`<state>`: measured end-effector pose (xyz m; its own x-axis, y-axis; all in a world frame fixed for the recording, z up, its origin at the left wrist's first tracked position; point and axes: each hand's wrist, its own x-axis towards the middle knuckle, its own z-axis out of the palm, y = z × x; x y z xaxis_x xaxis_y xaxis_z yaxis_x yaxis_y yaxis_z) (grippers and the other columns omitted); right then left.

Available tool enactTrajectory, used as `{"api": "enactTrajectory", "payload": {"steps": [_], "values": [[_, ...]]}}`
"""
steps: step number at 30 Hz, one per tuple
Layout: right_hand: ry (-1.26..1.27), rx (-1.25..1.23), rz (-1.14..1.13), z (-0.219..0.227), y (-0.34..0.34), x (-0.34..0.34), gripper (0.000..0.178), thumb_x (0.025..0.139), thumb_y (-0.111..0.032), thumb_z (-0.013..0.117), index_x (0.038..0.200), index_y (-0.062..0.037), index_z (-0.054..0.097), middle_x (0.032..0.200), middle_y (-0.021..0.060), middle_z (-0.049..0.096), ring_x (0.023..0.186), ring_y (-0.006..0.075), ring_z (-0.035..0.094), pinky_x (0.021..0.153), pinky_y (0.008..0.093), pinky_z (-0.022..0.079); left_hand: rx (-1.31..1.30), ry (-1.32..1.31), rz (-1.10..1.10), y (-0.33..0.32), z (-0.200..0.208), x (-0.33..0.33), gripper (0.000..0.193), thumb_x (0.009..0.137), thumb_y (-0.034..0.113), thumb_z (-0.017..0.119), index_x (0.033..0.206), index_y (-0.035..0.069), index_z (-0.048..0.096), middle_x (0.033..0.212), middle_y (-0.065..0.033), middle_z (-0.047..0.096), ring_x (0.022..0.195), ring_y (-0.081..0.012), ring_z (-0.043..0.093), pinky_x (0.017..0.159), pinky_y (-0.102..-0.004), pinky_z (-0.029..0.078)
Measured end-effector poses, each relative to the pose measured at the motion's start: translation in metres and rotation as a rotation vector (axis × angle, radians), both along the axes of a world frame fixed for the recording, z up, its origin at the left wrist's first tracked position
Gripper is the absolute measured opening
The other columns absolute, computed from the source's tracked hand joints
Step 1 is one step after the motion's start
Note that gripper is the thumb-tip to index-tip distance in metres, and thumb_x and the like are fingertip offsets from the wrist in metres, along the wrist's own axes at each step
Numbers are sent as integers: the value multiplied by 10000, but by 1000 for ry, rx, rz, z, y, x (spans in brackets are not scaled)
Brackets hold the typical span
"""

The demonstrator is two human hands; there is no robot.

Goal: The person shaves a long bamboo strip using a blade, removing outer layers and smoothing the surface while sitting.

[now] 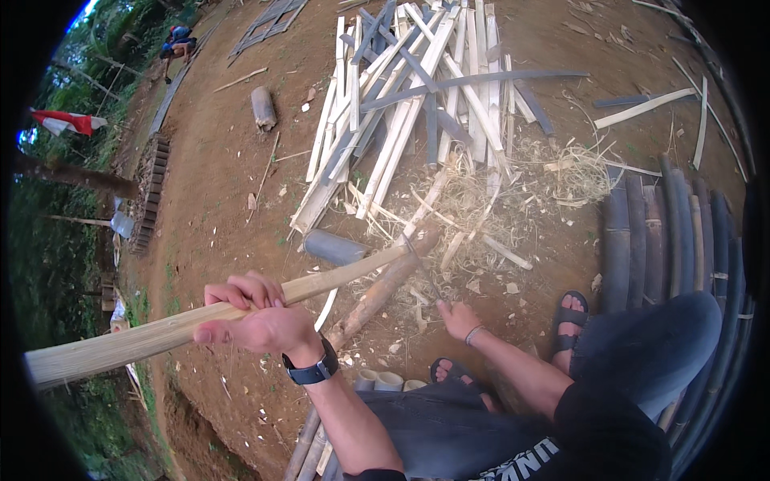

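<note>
Head view shows your left hand (269, 325) with fingers wrapped around the long pale strip (120, 346), which slants toward the log (381, 297); your right hand (459, 321) has its fingers curled around the knife (423, 269). You seem to be shaving the strip; the next stroke calls for a steady left grip.

Daylight falls on brown earth (204, 208), with green trees (52, 264) and a red-and-white flag (70, 122) at left.

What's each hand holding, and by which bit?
The left hand grips a long pale strip partway along; the right hand holds a knife by its near end.
</note>
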<state>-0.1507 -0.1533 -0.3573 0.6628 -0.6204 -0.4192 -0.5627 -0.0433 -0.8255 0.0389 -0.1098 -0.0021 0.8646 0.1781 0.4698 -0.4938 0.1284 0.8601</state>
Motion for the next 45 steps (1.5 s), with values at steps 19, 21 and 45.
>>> {"api": "enactTrajectory", "payload": {"steps": [19,21,45], "values": [[-89,159,110,88,-12,-15,603,922,-491,446,635,26,569,535,201,550,565,350,596,560,443,439,-163,99,165,52,-27,-9,639,861,752,220,635,156,274,495,23,236,408,-92,220,375,-224,187],[-100,118,169,100,-4,-8,604,916,-490,454,653,41,571,564,245,549,603,406,596,592,464,446,-178,117,125,48,-27,-11,644,854,760,219,636,156,265,496,23,234,413,-95,220,378,-229,177],[-242,184,311,128,8,11,606,945,-483,402,630,16,540,489,159,510,498,298,563,540,451,425,-212,37,154,42,-24,-7,631,869,741,216,655,149,253,495,23,205,410,-87,194,385,-213,169]]}}
